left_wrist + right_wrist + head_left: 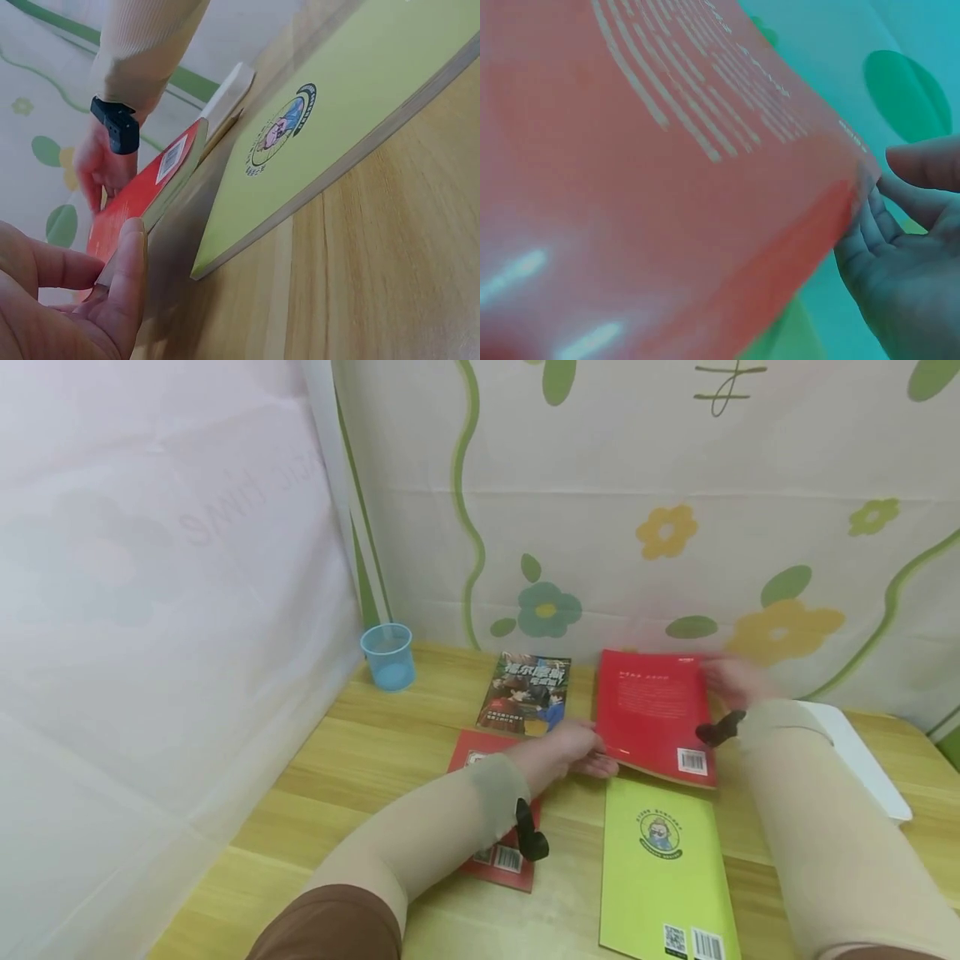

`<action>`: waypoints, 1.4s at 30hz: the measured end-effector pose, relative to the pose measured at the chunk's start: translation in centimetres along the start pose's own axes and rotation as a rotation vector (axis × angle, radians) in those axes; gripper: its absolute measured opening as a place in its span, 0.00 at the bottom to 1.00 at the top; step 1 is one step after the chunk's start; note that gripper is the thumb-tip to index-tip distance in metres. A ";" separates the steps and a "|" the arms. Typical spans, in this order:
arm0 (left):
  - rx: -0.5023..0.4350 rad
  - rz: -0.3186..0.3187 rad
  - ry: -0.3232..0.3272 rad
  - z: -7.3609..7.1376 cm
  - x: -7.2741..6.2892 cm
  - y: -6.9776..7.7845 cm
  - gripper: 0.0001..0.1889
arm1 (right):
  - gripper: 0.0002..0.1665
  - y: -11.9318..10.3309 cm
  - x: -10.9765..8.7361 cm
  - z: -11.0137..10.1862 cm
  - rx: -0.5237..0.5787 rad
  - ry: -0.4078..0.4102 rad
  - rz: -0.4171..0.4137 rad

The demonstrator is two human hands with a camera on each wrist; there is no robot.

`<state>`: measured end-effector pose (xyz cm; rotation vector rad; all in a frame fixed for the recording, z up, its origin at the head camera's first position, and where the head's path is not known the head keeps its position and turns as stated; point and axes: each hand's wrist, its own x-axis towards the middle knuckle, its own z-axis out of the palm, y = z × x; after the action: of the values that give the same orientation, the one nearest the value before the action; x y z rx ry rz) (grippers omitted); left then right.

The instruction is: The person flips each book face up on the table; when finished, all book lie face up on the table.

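A red paperback book [654, 714], barcode side up, is tilted at the back of the table between my two hands. My left hand [581, 750] pinches its left edge between thumb and fingers, as the left wrist view shows at the book's corner [105, 277]. At the opposite edge is my right hand [735, 681], blurred in the head view. In the right wrist view, its fingers [874, 225] reach behind the bent red cover [667, 202], while the thumb stands off it. Just in front lies a yellow-green book [663, 877] with a round cartoon badge.
Under my left forearm lies another red book [487, 877], partly hidden. A dark illustrated comic-style book [525, 693] lies behind it. A blue translucent cup [389, 657] stands at the back left corner. A white tray [862, 760] sits beside my right forearm. Printed fabric [600, 468] walls the back.
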<state>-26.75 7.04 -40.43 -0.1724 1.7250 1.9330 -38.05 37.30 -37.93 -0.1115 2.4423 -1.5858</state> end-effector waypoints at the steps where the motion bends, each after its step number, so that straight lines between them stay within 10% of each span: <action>1: -0.007 -0.001 -0.003 0.0 -0.1 0.1 0.32 | 0.24 -0.1 0.0 -0.3 0.030 -0.003 -0.031; 28: 0.094 0.149 -0.163 -3.3 -2.7 1.3 0.31 | 0.22 -7.4 -4.0 -3.2 0.071 -0.044 -0.195; 42: 0.069 0.196 -0.198 -3.4 -3.2 2.1 0.15 | 0.17 -10.0 -5.7 -3.1 0.356 -0.087 -0.261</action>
<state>-25.88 2.74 -37.80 0.2143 1.7248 1.9493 -33.81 36.99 -26.78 -0.4430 2.1089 -2.0507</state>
